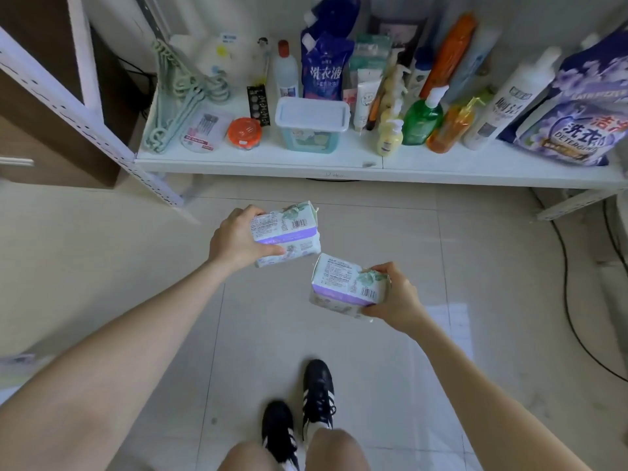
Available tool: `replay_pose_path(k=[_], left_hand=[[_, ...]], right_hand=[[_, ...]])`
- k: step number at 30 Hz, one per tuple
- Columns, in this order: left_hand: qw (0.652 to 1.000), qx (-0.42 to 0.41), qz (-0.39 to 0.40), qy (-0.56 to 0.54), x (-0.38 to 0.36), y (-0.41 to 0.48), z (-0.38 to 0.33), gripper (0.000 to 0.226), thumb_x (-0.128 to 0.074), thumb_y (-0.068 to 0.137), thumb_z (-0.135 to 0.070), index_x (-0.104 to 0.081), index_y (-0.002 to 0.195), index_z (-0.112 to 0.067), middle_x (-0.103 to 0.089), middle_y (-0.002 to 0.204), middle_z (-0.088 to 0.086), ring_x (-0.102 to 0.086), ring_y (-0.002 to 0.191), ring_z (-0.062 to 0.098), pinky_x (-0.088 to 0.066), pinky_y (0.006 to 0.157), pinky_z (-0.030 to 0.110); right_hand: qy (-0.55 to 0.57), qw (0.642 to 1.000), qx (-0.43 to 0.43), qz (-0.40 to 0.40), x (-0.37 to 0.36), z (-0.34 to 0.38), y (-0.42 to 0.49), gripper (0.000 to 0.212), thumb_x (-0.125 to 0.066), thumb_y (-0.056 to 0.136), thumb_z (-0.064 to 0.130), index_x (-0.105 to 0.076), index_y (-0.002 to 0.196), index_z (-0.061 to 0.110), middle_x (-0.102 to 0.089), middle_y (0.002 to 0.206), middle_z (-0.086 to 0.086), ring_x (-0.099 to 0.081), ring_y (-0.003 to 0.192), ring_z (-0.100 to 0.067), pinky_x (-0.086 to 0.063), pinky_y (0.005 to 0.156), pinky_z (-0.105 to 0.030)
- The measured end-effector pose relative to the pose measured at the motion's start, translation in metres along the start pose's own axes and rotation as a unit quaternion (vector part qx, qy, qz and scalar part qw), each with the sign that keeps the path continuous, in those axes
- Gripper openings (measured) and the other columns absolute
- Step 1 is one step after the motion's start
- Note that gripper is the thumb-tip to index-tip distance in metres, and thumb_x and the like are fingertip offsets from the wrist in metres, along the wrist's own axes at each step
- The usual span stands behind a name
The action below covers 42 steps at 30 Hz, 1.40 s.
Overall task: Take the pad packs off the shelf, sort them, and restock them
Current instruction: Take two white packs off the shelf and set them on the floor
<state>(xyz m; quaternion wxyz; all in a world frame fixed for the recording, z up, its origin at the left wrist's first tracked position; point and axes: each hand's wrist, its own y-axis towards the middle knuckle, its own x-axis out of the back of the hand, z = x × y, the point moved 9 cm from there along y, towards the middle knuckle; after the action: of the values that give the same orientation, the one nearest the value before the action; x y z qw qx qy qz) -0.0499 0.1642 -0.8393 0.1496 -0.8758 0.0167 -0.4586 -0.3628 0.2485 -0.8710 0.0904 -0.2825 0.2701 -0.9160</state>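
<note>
Two packs aloft over the floor tiles, one per grip. Left grip curled round the left pad pack, thumb on its near side. Right grip clasping the right pad pack, just below and right of the left grip, packs not touching. Shelf well beyond both grips, crowded with bottles.

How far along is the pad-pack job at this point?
Done: two packs are off the white shelf. In hand: the left hand grips one white-and-purple plastic pad pack, the right hand a second pad pack. Left: sorting and restocking; neither is back on the shelf.
</note>
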Motion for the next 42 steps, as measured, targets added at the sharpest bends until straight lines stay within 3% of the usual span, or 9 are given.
replay_pose_path(k=[6,12,20,24,27,33,37,40,42], left_hand=[[1.0,-0.02,0.015,-0.007,-0.09,0.076,0.053,0.074,-0.088,0.046,-0.054,-0.052,0.108,-0.037,-0.053,0.104,-0.01,-0.051,0.094,0.012,-0.041,0.075,0.028],[0.999,-0.045,0.025,0.002,-0.183,0.143,0.105,0.076,-0.09,0.046,-0.052,-0.054,0.11,-0.033,-0.055,0.107,-0.007,-0.056,0.096,0.016,-0.048,0.08,0.032],[0.995,-0.085,0.051,-0.007,-0.278,0.219,0.15,0.073,-0.092,0.048,-0.046,-0.059,0.11,-0.028,-0.056,0.106,-0.005,-0.057,0.095,0.016,-0.045,0.08,0.029],[0.992,-0.104,0.073,-0.002,-0.312,0.236,0.168,0.073,-0.093,0.049,-0.042,-0.059,0.112,-0.027,-0.054,0.108,-0.005,-0.055,0.096,0.014,-0.041,0.078,0.026],[0.989,-0.107,0.1,-0.02,-0.331,0.242,0.185,0.075,-0.093,0.051,-0.035,-0.059,0.117,-0.024,-0.054,0.112,-0.003,-0.055,0.102,0.015,-0.042,0.086,0.026],[0.97,0.006,0.147,-0.195,-0.347,0.237,0.221,0.093,-0.091,0.062,-0.021,-0.042,0.141,-0.024,-0.058,0.126,-0.004,-0.056,0.115,0.012,-0.046,0.099,0.029],[0.936,0.076,0.162,-0.304,-0.351,0.228,0.231,0.061,-0.078,0.079,-0.016,-0.051,0.134,-0.016,-0.062,0.127,0.001,-0.063,0.11,0.016,-0.055,0.091,0.038],[0.929,0.105,0.174,-0.31,-0.357,0.222,0.231,0.036,-0.073,0.084,-0.024,-0.062,0.118,-0.022,-0.069,0.114,-0.003,-0.066,0.099,0.008,-0.057,0.084,0.031],[0.931,0.113,0.167,-0.304,-0.359,0.222,0.231,0.031,-0.073,0.084,-0.028,-0.063,0.113,-0.024,-0.07,0.108,-0.005,-0.066,0.1,0.01,-0.055,0.082,0.029]], right_hand=[[-0.025,1.0,0.003,0.004,-0.049,-0.059,0.093,0.066,-0.083,0.057,0.002,-0.053,0.114,0.019,-0.061,0.101,0.008,-0.057,0.094,-0.017,-0.053,0.071,-0.028],[-0.023,1.0,-0.002,0.008,-0.097,-0.131,0.182,0.065,-0.082,0.057,-0.001,-0.051,0.109,0.022,-0.062,0.1,0.008,-0.059,0.089,-0.012,-0.05,0.058,-0.016],[-0.017,1.0,0.012,-0.003,-0.146,-0.195,0.274,0.066,-0.085,0.055,0.002,-0.052,0.108,0.021,-0.061,0.094,0.018,-0.057,0.082,0.004,-0.044,0.056,-0.007],[-0.031,0.999,0.033,-0.004,-0.165,-0.214,0.298,0.066,-0.084,0.057,0.002,-0.051,0.11,0.023,-0.06,0.095,0.018,-0.058,0.083,0.001,-0.043,0.06,-0.006],[-0.041,0.998,0.046,0.0,-0.179,-0.226,0.308,0.069,-0.081,0.059,0.0,-0.05,0.116,0.022,-0.061,0.099,0.013,-0.058,0.084,-0.006,-0.042,0.061,-0.006],[-0.008,0.998,0.058,-0.002,-0.203,-0.232,0.312,0.096,-0.082,0.059,-0.002,-0.038,0.14,0.025,-0.055,0.116,0.013,-0.056,0.099,-0.009,-0.041,0.071,-0.001],[0.017,0.998,0.063,0.018,-0.216,-0.219,0.316,0.107,-0.085,0.06,-0.001,-0.028,0.147,0.026,-0.047,0.128,0.013,-0.052,0.109,-0.006,-0.046,0.083,-0.012],[0.027,0.997,0.065,0.025,-0.226,-0.207,0.323,0.112,-0.086,0.06,0.0,-0.022,0.15,0.025,-0.045,0.134,0.009,-0.05,0.113,-0.007,-0.047,0.092,-0.023],[0.034,0.997,0.066,0.031,-0.233,-0.201,0.327,0.115,-0.086,0.061,0.0,-0.018,0.151,0.024,-0.046,0.133,0.009,-0.051,0.113,-0.007,-0.049,0.094,-0.027]])
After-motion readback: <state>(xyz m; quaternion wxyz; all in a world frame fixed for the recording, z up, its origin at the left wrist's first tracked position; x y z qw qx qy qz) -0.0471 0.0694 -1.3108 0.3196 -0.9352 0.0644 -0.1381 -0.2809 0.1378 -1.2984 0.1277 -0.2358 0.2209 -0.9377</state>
